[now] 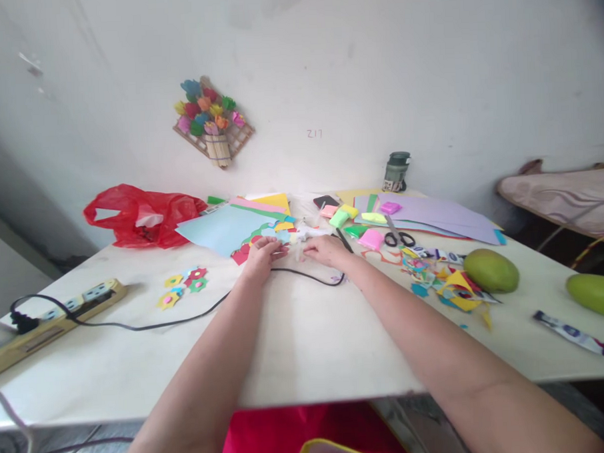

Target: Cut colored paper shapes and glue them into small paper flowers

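The cut paper piece [270, 238], thin, light and floppy, easily torn, looks best pinched at an edge. It lies on the table [297, 333] just at twelve o'clock of the left hand [260, 254], whose curled fingers press it. At three o'clock the right hand [324, 250] rests loosely curled by the black cord [186, 318]; whether it grips anything I cannot tell.

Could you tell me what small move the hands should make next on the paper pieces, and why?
Probably press the small coloured paper cut-outs flat. The left hand rests on them beside the light blue paper sheet, and the right hand lies next to the white glue gun, whose black cord runs to the yellow power strip.
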Motion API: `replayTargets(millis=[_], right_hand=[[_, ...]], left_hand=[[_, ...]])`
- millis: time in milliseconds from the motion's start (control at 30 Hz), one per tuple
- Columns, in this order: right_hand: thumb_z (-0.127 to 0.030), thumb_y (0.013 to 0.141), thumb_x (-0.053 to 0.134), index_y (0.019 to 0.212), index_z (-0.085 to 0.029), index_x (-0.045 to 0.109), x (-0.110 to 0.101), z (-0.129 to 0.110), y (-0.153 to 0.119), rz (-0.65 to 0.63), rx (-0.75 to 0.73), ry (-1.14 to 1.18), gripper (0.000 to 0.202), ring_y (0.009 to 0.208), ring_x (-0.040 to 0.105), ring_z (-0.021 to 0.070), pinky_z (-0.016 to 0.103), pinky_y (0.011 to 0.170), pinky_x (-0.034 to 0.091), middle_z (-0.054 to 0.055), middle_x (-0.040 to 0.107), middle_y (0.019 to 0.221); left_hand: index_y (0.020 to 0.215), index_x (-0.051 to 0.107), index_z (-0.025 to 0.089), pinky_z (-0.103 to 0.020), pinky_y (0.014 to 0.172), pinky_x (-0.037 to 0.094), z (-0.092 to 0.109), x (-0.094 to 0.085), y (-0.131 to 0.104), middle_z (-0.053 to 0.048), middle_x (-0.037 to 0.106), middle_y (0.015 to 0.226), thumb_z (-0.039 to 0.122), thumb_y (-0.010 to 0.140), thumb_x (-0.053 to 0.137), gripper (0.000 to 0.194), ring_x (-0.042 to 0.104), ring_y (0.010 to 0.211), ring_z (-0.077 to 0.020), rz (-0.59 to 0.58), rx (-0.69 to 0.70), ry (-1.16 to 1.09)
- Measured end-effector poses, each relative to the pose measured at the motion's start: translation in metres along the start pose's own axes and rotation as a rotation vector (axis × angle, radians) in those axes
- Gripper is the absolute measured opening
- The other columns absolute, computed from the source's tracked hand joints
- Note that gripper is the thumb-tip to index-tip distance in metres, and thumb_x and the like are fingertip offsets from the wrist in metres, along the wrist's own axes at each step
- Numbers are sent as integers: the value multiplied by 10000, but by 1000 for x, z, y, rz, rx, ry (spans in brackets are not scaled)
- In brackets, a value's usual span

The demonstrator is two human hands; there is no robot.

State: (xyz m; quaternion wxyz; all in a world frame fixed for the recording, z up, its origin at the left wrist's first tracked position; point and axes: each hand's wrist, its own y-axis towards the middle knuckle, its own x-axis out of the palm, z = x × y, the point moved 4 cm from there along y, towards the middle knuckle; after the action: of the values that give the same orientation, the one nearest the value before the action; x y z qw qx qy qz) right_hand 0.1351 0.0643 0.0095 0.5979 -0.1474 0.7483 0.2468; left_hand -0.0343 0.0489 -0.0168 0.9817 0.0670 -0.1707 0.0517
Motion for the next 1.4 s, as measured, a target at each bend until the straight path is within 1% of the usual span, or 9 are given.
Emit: replayTargets(millis=[200, 433, 500, 633, 733, 833, 933, 1133, 1400], right_hand=[[-405, 822, 471, 964, -338, 687, 3, -10, -5, -30, -74, -61, 267, 905, 588, 196, 268, 704, 405, 7, 663, 980], [-283, 784, 532, 879, -255, 710, 6, -14, -4, 39, -121, 18, 204, 904, 588, 194, 271, 745, 417, 40, 655, 978], [-238, 752, 558, 830, -209, 698, 7, -9, -1, 103, -110, 160, 163, 841, 600, 181, 272, 732, 431, 45, 668, 893], [-180, 695, 583, 743, -148, 633, 9, 4, 6, 220, -49, 640, 77, 666, 599, 135, 256, 647, 467, 27, 643, 705], [-195, 650, 608, 696, -151, 595, 7, 9, 9, 231, -57, 924, 65, 607, 581, 121, 259, 604, 484, 3, 611, 650], [-214, 612, 632, 713, -152, 603, 3, 9, 8, 232, -64, 1051, 122, 635, 582, 125, 265, 613, 490, -1, 612, 664], [-255, 622, 634, 726, -149, 624, -2, 9, 6, 244, -50, 1058, 149, 632, 577, 123, 265, 618, 483, 4, 618, 670], [-317, 688, 606, 653, -151, 591, -10, 11, 3, 296, 23, 992, 170, 503, 492, 80, 212, 505, 423, -10, 582, 595], [-325, 687, 623, 844, -154, 696, -6, 14, 4, 298, 45, 1093, 243, 571, 524, 88, 227, 575, 446, 16, 643, 696]], left_hand=[[677, 517, 140, -301, 636, 507, -2, 2, 0, -2, 592, 574, 223, 557, 711, 243, 614, 575, -144, -54, 5, 36], [668, 517, 141, -297, 625, 518, -2, 3, -1, -10, 602, 575, 212, 564, 714, 234, 627, 575, -153, -61, -3, 45], [680, 513, 140, -304, 642, 524, -1, 4, -3, -7, 600, 579, 206, 567, 724, 248, 637, 589, -159, -73, -5, 29], [686, 498, 142, -301, 634, 533, 0, 5, -5, -25, 629, 600, 176, 573, 732, 262, 647, 582, -165, -91, -35, 24], [690, 498, 136, -305, 629, 539, 1, 8, -7, -70, 668, 667, 176, 589, 734, 259, 652, 576, -171, -126, -60, 38], [690, 498, 129, -309, 629, 542, 2, 11, -9, -97, 681, 696, 166, 591, 741, 265, 660, 586, -182, -161, -81, 44], [700, 502, 127, -313, 623, 544, 3, 15, -11, -99, 683, 686, 144, 588, 747, 270, 662, 584, -189, -167, -104, 47], [700, 522, 126, -311, 608, 542, 4, 19, -15, -96, 680, 674, 151, 613, 737, 234, 659, 570, -189, -193, -154, 61], [697, 524, 133, -321, 637, 540, 4, 22, -17, -89, 683, 701, 175, 609, 741, 238, 674, 628, -214, -237, -170, 75]])
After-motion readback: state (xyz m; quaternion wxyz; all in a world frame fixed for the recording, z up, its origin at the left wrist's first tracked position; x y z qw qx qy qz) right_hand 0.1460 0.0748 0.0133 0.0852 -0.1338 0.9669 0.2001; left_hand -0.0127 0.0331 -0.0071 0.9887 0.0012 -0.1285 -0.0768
